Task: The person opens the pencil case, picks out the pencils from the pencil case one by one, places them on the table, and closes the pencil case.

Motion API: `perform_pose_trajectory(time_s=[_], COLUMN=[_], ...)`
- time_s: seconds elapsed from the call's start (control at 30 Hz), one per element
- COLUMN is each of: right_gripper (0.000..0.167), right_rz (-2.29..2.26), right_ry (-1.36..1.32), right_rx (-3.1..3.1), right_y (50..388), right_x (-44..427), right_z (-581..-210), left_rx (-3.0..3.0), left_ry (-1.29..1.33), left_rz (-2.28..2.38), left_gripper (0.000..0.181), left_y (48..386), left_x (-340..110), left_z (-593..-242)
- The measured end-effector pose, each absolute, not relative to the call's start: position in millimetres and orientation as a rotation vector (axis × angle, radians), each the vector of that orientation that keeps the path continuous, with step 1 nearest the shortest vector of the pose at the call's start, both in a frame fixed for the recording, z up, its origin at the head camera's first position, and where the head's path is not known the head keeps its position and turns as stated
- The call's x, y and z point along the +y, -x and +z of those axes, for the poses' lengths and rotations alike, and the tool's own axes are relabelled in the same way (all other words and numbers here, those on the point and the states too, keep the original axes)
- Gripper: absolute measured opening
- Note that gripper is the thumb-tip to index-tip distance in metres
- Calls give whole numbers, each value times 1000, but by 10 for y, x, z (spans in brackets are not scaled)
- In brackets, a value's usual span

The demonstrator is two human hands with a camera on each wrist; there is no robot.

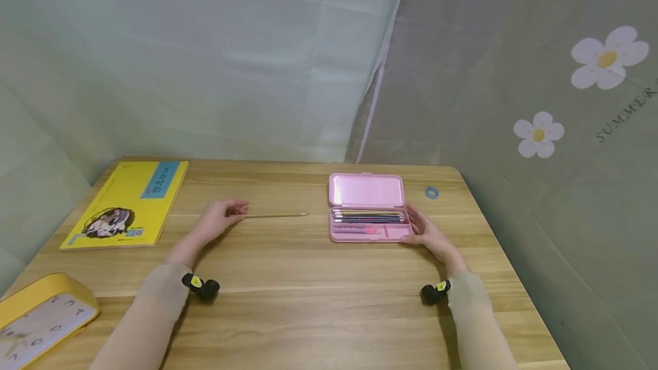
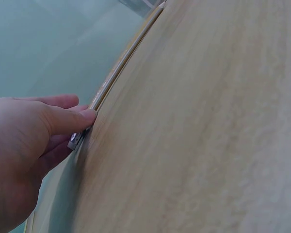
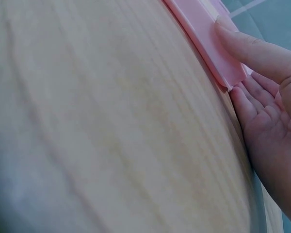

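Note:
My left hand [image 1: 221, 218] pinches a pencil [image 1: 277, 214] by its eraser end, between thumb and fingers. The pencil lies low along the wood with its sharpened tip toward the right, as the left wrist view of the pencil [image 2: 123, 60] also shows. A pink pencil case [image 1: 397, 233] lies with its lid [image 1: 366, 189] raised back; several pencils [image 1: 367, 217] and a pinkish pen-like item [image 1: 357, 230] are inside. My right hand [image 1: 428, 234] grips the case's right end. In the right wrist view, its thumb lies along the front wall of the case [image 3: 203, 39].
A yellow book [image 1: 139, 210] lies at the table's back left. Closer on the left stands a yellow clock [image 1: 51, 313]. A small blue ring [image 1: 432, 193] is right of the case lid. Curtains rise behind the wooden table [image 1: 313, 301] and along its right side.

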State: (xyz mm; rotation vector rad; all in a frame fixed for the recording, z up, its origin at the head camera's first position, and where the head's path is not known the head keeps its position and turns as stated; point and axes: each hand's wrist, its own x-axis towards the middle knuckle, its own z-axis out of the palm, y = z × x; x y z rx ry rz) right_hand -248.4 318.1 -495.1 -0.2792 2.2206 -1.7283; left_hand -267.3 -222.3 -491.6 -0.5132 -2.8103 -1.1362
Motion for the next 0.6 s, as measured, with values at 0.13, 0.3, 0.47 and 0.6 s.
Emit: perform_pose_trajectory(time_s=[0.13,0.3,0.47,0.6], right_gripper=[99,97,98,98], right_rz=[-1728,-1726,-1729,-1730], right_ry=[282,281,278,278], right_rx=[2219,2219,2216,2214], right_y=[2482,2488,2491,2487], right_x=[3177,3179,3181,3185], right_z=[-4949,-4950,-4953,-4953], left_rx=[-2805,-2809,-2818,-2829], left_ry=[521,525,532,535], left_rz=[-1135,-1118,-1111,-1102], left_gripper=[30,30,31,35], left_y=[2684,2685,2668,2647], left_x=[-2234,-2234,-2224,-2208], left_z=[-4938,-4952,-4942,-4912])
